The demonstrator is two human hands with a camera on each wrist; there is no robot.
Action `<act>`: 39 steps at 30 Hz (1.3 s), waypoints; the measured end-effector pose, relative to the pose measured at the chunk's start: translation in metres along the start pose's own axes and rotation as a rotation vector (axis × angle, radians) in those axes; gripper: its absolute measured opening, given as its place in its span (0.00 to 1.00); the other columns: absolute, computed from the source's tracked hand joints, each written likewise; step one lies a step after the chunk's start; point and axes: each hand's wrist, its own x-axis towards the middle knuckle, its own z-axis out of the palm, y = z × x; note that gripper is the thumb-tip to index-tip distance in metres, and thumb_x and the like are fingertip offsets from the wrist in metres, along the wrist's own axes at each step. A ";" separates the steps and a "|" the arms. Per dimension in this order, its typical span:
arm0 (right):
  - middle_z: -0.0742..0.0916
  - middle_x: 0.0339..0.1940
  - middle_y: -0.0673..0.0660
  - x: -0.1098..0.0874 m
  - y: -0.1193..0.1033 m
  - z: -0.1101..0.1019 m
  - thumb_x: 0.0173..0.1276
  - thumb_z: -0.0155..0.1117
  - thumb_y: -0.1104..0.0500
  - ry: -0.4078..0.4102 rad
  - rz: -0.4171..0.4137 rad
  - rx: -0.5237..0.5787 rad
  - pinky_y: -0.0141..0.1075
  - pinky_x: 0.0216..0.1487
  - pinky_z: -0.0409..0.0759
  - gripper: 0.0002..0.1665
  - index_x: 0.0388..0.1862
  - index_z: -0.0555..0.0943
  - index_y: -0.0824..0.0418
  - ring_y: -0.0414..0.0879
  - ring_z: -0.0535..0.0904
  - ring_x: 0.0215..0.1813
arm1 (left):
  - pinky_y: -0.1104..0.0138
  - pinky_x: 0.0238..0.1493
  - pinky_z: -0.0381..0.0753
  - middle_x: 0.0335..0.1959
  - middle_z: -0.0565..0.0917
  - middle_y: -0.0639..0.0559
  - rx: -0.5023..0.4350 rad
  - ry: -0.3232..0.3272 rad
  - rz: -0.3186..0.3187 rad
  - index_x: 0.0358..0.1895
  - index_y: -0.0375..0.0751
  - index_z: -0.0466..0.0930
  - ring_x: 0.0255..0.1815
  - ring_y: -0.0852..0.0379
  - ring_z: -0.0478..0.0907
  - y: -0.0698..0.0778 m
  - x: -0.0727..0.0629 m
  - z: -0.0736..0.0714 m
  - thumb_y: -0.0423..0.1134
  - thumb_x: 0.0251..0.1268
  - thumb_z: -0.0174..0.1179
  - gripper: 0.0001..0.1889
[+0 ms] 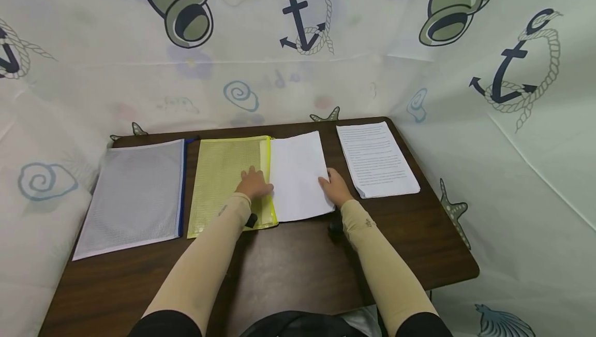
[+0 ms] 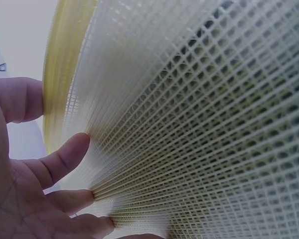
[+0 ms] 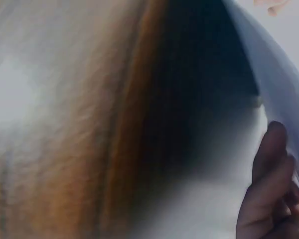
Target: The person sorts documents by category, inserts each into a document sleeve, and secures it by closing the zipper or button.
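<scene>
paper (image 1: 299, 174) is pinched at its right edge by the right hand (image 1: 336, 188); leftward, yellow pouch (image 1: 221, 174) is touched by the left hand (image 1: 253, 184), fingers apart.

A blue-edged white mesh pouch (image 1: 135, 197) lies on the left of the brown table (image 1: 298, 269), printed sheets (image 1: 379, 161) on its right, an anchor-patterned cloth (image 1: 363, 83) behind it.
</scene>
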 end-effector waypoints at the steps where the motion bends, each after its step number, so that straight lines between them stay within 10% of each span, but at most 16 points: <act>1: 0.74 0.70 0.70 -0.001 0.003 0.000 0.81 0.53 0.55 -0.011 0.029 0.035 0.54 0.67 0.72 0.32 0.76 0.62 0.69 0.61 0.73 0.69 | 0.37 0.75 0.47 0.78 0.45 0.21 0.005 0.004 0.002 0.72 0.19 0.61 0.77 0.21 0.39 0.000 0.000 0.001 0.46 0.70 0.49 0.36; 21: 0.77 0.68 0.72 0.000 0.016 0.024 0.79 0.53 0.65 -0.054 0.017 0.098 0.51 0.65 0.75 0.36 0.82 0.55 0.66 0.60 0.76 0.67 | 0.36 0.71 0.58 0.78 0.47 0.22 0.034 -0.002 0.034 0.70 0.22 0.65 0.76 0.19 0.42 -0.004 -0.002 0.001 0.49 0.74 0.50 0.34; 30: 0.85 0.47 0.63 -0.009 0.015 0.003 0.78 0.55 0.66 -0.085 0.007 0.062 0.37 0.30 0.72 0.31 0.78 0.65 0.63 0.44 0.71 0.25 | 0.36 0.72 0.56 0.79 0.45 0.24 0.025 0.003 0.011 0.74 0.23 0.61 0.77 0.20 0.40 -0.004 0.003 0.003 0.50 0.74 0.51 0.36; 39: 0.84 0.50 0.64 -0.007 0.015 0.016 0.76 0.58 0.69 -0.100 -0.051 0.019 0.43 0.49 0.78 0.32 0.77 0.67 0.65 0.51 0.78 0.47 | 0.34 0.71 0.57 0.79 0.43 0.22 0.011 0.011 -0.006 0.75 0.24 0.59 0.77 0.19 0.38 -0.001 0.002 0.006 0.50 0.74 0.51 0.37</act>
